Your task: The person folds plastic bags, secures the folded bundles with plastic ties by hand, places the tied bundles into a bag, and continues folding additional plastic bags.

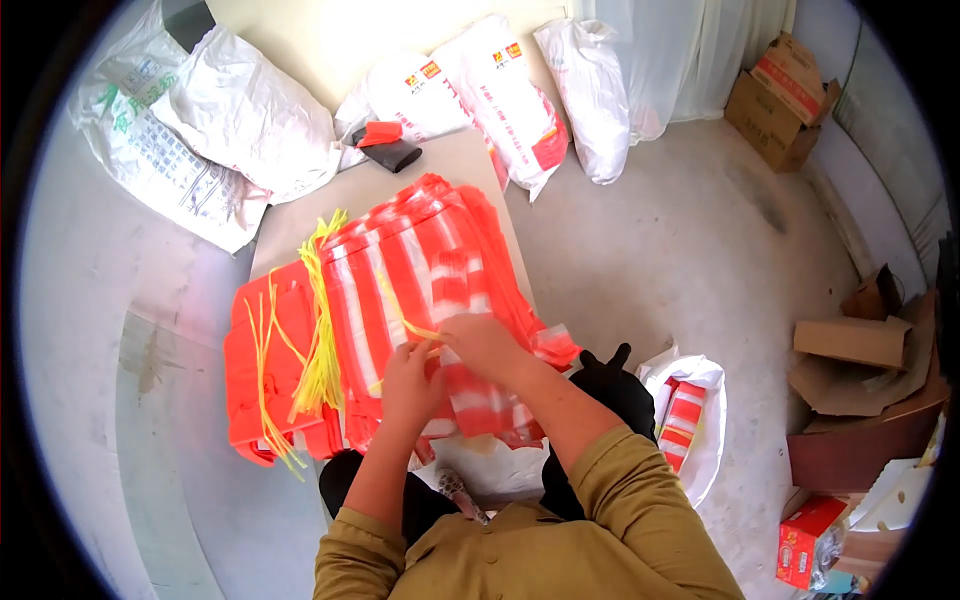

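A thick stack of red-and-white striped plastic sheets [365, 290] lies before me on the low table. On top of it is a smaller striped bundle [462, 285], partly under my right hand. My left hand [412, 378] and my right hand [485, 345] meet over the stack, fingers closed on a thin yellow strip [400, 315]. The strip runs up and away across the stripes; its other end passes near my left hand. A bunch of loose yellow strips [320, 345] lies along the stack's left side, over folded red material [262, 365].
White woven sacks [255, 115] stand behind the table [290, 232]. A black-and-red item [388, 150] rests at its far end. Right of my knee, an open white sack [708, 400] holds striped bundles. Cardboard boxes [770, 120] line the right wall.
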The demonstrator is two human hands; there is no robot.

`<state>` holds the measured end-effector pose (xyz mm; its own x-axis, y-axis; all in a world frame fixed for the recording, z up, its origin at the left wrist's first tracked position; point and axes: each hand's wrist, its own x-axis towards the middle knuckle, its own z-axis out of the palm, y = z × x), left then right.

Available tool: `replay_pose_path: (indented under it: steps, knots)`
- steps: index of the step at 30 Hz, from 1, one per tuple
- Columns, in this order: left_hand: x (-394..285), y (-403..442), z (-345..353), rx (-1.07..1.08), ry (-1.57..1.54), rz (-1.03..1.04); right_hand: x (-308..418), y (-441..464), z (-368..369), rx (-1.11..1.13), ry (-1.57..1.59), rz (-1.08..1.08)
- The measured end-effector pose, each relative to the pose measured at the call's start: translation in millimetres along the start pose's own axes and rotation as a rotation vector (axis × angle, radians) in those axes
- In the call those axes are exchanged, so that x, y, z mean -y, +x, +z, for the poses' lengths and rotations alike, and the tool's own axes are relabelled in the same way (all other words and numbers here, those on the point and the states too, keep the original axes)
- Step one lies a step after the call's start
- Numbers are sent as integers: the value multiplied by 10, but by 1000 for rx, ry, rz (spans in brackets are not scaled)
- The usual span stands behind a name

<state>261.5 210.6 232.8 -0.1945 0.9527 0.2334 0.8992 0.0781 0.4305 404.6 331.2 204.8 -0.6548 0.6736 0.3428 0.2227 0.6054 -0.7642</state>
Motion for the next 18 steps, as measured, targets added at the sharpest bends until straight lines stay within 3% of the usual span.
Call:
replay_pose_path:
  steps: [2,5,8,11,14,18]
  knots:
    - [147,-8,-62,-94,203,20,7,-7,-1,-8,1,-1]
    - [301,35,-179,-49,373,87,17,10,-21,18,-5,17]
    - [233,117,-258,64,437,-23,39,20,-38,27,-2,36]
    - [69,164,-361,71,-116,-300,76,24,-51,11,-3,45]
    - [96,261,-332,53,-366,-240,76,32,-45,-20,-14,10]
    - [-178,337,-395,78,-433,-196,228,38,-156,5,-38,-18]
